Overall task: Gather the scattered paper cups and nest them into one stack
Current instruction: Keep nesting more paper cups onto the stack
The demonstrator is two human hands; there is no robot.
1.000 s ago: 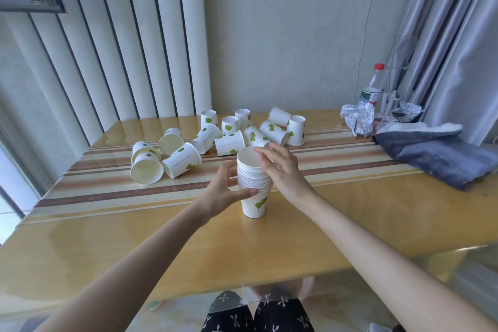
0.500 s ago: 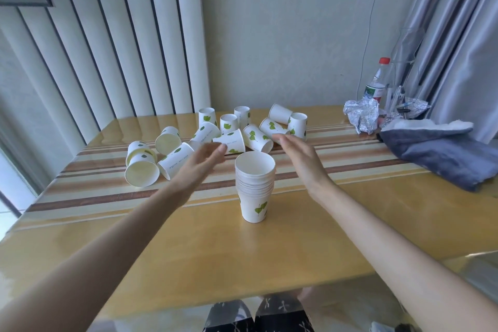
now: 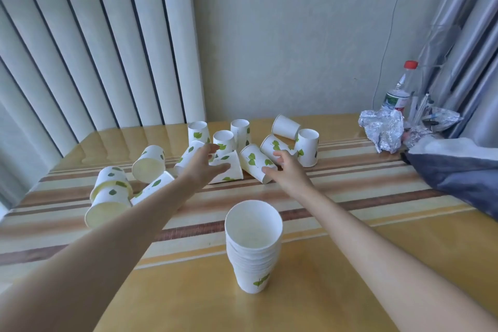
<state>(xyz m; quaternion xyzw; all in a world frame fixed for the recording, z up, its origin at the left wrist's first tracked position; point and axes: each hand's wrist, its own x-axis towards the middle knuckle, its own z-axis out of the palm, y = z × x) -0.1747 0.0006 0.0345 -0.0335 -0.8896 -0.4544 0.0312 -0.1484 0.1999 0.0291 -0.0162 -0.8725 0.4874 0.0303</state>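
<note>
Both hands off the stack [image 3: 253, 245] since a second ago, now out over the scattered cups; left hand [image 3: 203, 167] released above a tipped cup [image 3: 229, 168]; right hand [image 3: 285, 170] released beside another [image 3: 253, 162]; stack stands alone near-centre on the surface [image 3: 377, 264]; next pickups imminent.

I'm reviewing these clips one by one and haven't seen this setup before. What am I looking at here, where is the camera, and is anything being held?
There is no machine: a person works with bare hands, filmed by a wide-angle camera worn on the head, looking forward and down. On the glossy wooden table stands an upright stack of nested white paper cups with green leaf prints. Farther back lie the scattered loose cups, some tipped, some standing. The left hand and right hand reach toward them with fingers spread; neither holds anything yet. At the right edge sit crumpled silver foil, a red-capped plastic bottle and a grey folded cloth.
</note>
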